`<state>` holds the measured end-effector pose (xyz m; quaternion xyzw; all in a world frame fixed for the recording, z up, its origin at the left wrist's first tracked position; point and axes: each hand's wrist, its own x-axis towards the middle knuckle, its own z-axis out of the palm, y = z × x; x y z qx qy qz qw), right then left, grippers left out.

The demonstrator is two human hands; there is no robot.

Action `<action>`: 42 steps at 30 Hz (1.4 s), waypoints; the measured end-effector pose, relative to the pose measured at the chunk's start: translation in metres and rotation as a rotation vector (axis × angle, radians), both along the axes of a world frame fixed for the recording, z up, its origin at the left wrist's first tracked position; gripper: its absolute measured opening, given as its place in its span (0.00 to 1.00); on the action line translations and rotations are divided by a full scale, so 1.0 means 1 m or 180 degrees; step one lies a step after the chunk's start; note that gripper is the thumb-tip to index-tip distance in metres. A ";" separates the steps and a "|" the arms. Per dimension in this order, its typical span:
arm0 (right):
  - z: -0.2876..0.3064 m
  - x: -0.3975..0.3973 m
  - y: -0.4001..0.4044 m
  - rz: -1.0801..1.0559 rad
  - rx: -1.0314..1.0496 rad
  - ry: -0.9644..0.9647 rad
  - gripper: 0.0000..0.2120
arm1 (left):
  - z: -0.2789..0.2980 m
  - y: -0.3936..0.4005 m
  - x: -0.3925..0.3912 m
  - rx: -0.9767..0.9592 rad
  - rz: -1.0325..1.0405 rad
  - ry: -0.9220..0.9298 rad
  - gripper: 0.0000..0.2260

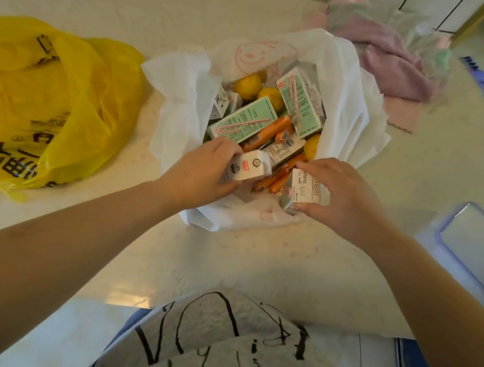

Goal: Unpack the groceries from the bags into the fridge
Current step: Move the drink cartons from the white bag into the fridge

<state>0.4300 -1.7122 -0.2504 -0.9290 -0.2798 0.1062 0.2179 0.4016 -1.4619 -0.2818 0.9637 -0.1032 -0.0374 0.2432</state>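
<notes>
While both arms reach over the counter (160,249), each hand holds one small carton at the near edge of the white bag (183,104). Left hand (202,167) grips a white carton (248,168): fingers curl over its top-left side, thumb is under it, and the carton's end w/ a round mark points to the right, out of the fingers. Right hand (343,193) pinches a second carton (301,192): index finger lies along its top edge, thumb presses its lower edge, so the carton sits between them w/ its printed face toward the camera. Both cartons are just above the bag's opening, near each other but apart.

Inside the bag lie two green cartons (244,120) w/ pink straws, orange sausage sticks (274,131) between and below them, yellow fruits (248,86) at the far side, and more white cartons; the sticks pass under the gap between the hands.

Yellow bag (40,107) w/ black print lies on the counter, well apart to the left. Pink cloth (390,61) is behind the white bag, at the right. Clear lidded box (483,253) is at the right edge. No fridge in view.
</notes>
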 end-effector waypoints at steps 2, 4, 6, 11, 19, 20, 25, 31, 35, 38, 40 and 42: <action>-0.003 -0.002 0.002 -0.0140 0.0133 0.0074 0.33 | 0.000 -0.007 -0.008 -0.0697 0.0428 0.0138 0.19; -0.006 -0.004 0.005 -0.0226 0.0202 0.0156 0.32 | -0.005 -0.017 -0.013 -0.1281 0.0682 0.0300 0.19; -0.010 -0.005 0.008 -0.0254 0.0238 0.0246 0.32 | -0.014 -0.023 -0.016 -0.1571 0.0886 0.0439 0.20; -0.017 -0.011 0.014 -0.0229 0.0127 0.0388 0.30 | -0.028 -0.023 -0.025 -0.1496 0.0875 0.0903 0.22; -0.025 -0.013 0.016 -0.0264 0.0308 0.0484 0.29 | -0.007 -0.019 0.006 -0.0958 -0.0048 0.1532 0.27; -0.026 -0.013 0.016 -0.0301 0.0348 0.0520 0.29 | -0.006 -0.019 0.008 -0.0993 -0.0113 0.1542 0.29; -0.017 -0.010 0.017 -0.0585 0.0696 0.0559 0.30 | 0.000 -0.018 -0.008 -0.1105 0.0382 0.0652 0.28; 0.038 -0.003 0.035 -0.0110 0.1326 0.0690 0.28 | 0.036 -0.024 -0.059 -0.1791 0.1571 -0.0215 0.27; 0.062 -0.014 0.062 0.0579 0.1516 0.0858 0.26 | 0.055 -0.024 -0.108 -0.2037 0.2403 -0.0615 0.29; 0.069 -0.037 0.090 0.1197 0.1524 0.1055 0.26 | 0.061 -0.018 -0.156 -0.2077 0.2919 -0.0850 0.30; 0.071 -0.057 0.111 0.1602 0.1460 0.1109 0.26 | 0.065 -0.015 -0.194 -0.2109 0.3215 -0.0908 0.28; 0.072 -0.081 0.135 0.1959 0.1397 0.1188 0.26 | 0.071 -0.012 -0.234 -0.2102 0.3550 -0.1053 0.28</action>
